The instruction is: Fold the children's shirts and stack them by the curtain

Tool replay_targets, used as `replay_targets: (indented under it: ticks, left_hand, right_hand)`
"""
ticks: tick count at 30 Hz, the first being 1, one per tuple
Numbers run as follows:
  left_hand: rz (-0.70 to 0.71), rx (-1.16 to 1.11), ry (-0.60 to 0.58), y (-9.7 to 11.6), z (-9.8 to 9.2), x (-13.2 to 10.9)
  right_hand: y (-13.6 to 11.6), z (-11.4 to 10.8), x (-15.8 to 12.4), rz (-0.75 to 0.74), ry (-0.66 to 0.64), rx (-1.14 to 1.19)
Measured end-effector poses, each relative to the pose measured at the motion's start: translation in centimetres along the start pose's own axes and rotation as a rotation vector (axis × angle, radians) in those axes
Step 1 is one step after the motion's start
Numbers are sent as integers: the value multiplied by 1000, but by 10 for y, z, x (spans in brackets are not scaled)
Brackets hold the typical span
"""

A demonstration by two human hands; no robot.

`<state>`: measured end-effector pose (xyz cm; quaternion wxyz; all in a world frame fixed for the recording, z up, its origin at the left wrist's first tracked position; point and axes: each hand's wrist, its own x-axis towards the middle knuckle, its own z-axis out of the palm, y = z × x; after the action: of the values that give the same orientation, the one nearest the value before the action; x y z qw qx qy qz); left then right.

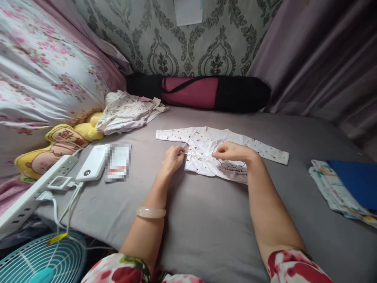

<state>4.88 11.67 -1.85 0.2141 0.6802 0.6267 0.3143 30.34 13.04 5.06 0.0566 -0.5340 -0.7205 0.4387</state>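
Note:
A small white baby wrap top with a speckled print lies flat on the grey sheet, its two sleeves spread to the sides. Thin white tie strings run across its front. My left hand is closed in a pinch on a tie string at the garment's left edge. Over the middle of the top, my right hand also pinches, its fingertips at the tie near the chest. Part of the printed drawing and lettering on the front is hidden by my right hand and forearm.
Crumpled white baby clothes lie at the back left. Left are a yellow plush, power strip, power bank and fan. A black-and-maroon long bag lines the wall. Folded cloths sit at right.

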Motion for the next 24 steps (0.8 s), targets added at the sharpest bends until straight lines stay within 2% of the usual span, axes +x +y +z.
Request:
replay_targets:
  ticks: [4, 8, 12, 14, 16, 18, 20, 21, 24]
  left_hand:
    - [-11, -149, -11, 8, -1, 1]
    - [63, -361, -91, 13, 1, 0]
    - [97, -456, -196, 16, 5, -1]
    - [79, -468, -225, 17, 8, -1]
    - [45, -480, -221, 18, 11, 1]
    - [8, -486, -182, 17, 13, 3]
    - [-18, -481, -126, 14, 15, 5]
    - [-23, -476, -108, 12, 15, 6]
    - [-2, -446, -86, 9, 15, 6]
  right_hand:
    - [-10, 5, 3, -50, 107, 264]
    - [-28, 22, 12, -131, 116, 502]
    - [-39, 42, 27, -209, 83, 758]
    - [-39, 49, 35, -201, 65, 879]
    - [-37, 52, 40, -160, 102, 973]
    - [-34, 53, 43, -99, 255, 982]
    - [-30, 54, 45, -58, 443, 873]
    - [-28, 56, 46, -53, 476, 792]
    - [-25, 64, 48, -77, 354, 567]
